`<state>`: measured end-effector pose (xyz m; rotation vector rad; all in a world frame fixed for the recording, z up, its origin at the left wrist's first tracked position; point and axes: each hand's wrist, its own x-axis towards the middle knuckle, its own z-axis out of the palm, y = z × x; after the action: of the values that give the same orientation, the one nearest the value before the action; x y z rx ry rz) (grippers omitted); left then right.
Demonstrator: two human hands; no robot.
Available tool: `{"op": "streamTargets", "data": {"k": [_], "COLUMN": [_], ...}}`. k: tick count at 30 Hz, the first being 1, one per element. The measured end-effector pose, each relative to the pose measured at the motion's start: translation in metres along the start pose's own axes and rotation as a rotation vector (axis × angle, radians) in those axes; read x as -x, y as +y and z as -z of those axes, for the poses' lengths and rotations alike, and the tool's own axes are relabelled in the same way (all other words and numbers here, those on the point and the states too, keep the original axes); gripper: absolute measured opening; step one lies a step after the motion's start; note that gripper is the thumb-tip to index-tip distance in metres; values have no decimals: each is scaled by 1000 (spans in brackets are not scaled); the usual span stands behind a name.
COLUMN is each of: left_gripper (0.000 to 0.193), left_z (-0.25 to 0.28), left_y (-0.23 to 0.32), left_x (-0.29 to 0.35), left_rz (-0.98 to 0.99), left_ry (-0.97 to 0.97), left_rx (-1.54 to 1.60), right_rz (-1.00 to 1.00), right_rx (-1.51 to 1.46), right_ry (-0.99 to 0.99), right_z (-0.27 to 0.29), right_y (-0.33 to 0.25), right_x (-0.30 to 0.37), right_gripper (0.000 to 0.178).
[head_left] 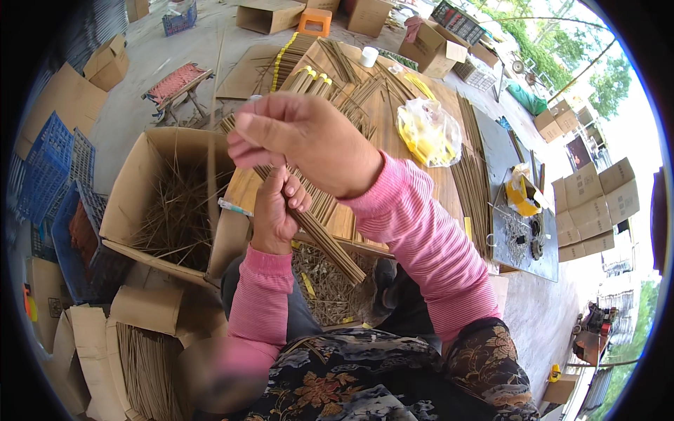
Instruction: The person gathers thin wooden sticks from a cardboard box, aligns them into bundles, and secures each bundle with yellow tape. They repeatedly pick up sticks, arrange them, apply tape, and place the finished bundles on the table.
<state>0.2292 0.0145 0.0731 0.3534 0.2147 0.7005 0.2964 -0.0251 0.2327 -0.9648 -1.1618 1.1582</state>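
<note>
Left hand (277, 214) was closed firmly round a bundle of thin brown sticks (326, 245), which slanted from beyond the knuckles down toward the lap. Right hand (302, 137) hung just beyond and above it, fingers curled in near the thumb; could not tell whether they pinched anything. Surroundings, left to right: blue crates (45, 165) stood well off to the left of both hands; nearer, left of the left hand, an open carton (123, 189) held a tangle of loose sticks (179, 203). One blurred stick (213, 151) stood nearly upright just left of the right fingertips, contact unclear. Beyond the hands, a wooden table (446, 95) carried more sticks, with a clear bag of yellow material (428, 137) to the right of the right hand. Farther right, a dark board (533, 245) bore a yellow roll (523, 196). Judged the step to be single sticks being picked out of the bundle. Next move seemed to call for a steady left grip and a light right pinch, lest neighbouring sticks slide out.
</note>
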Motion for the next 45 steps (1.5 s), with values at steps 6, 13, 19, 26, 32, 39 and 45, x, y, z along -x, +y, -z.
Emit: {"op": "streamTargets", "data": {"k": [6, 13, 19, 26, 32, 39, 45], "left_gripper": [29, 30, 31, 31, 33, 33, 31], "left_z": [-13, -15, -14, -11, -6, -9, -12], "left_y": [-1, -6, -14, -22, -25, -27, -28], "left_x": [5, 3, -1, -8, -14, -14, -11], "left_rz": [-15, -1, 42, 86, 87, 61, 47], "left_ry": [55, -22, -26, -34, 10, 49, 64], "left_rx": [15, 8, -9, 15, -32, -25, -37], "right_rz": [-59, -648, -618, -548, -368, -18, 73], "right_rx": [537, 1131, 1171, 1131, 979, 920, 1040], "right_ry": [397, 513, 519, 599, 692, 373, 326], "right_z": [72, 149, 155, 160, 153, 68, 59], "right_y": [14, 128, 149, 156, 138, 72, 84], "right_x": [29, 121, 136, 136, 146, 154, 157], "right_gripper": [19, 34, 31, 24, 18, 9, 15]}}
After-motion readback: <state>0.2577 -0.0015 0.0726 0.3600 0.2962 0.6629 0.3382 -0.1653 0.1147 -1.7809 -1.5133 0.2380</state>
